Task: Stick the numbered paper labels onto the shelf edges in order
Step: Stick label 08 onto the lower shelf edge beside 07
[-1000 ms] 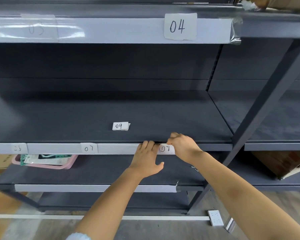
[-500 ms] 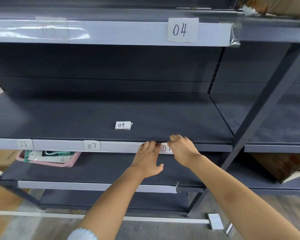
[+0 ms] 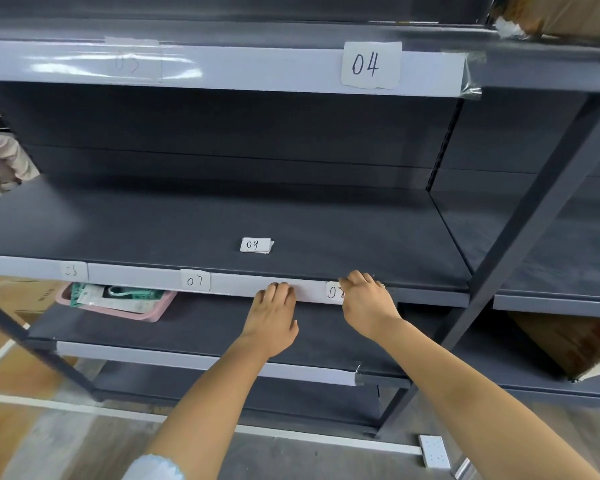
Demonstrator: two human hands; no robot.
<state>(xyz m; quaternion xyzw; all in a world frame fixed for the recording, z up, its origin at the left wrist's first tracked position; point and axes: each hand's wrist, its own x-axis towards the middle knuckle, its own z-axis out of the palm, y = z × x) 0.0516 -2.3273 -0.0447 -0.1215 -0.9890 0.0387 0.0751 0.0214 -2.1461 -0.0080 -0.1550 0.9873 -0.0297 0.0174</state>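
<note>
Furthest left on the white edge strip [image 3: 146, 277] of the middle shelf sits a faint label I cannot read, then label 07 [image 3: 195, 280], already stuck flat, so the row runs in order toward me. My left hand [image 3: 272, 315] comes next: fingers straight and together, tips laid on the strip beside the new label, I judge to steady the strip while I work. Label 08 [image 3: 335, 292] lies on the strip between my hands, its right part hidden. My right hand [image 3: 368, 303] arches over that end, knuckles up, fingers curled down onto the label, pressing it rather than gripping. On the shelf board behind waits the small stack topped by label 09 [image 3: 256, 245], near for the next turn.
</note>
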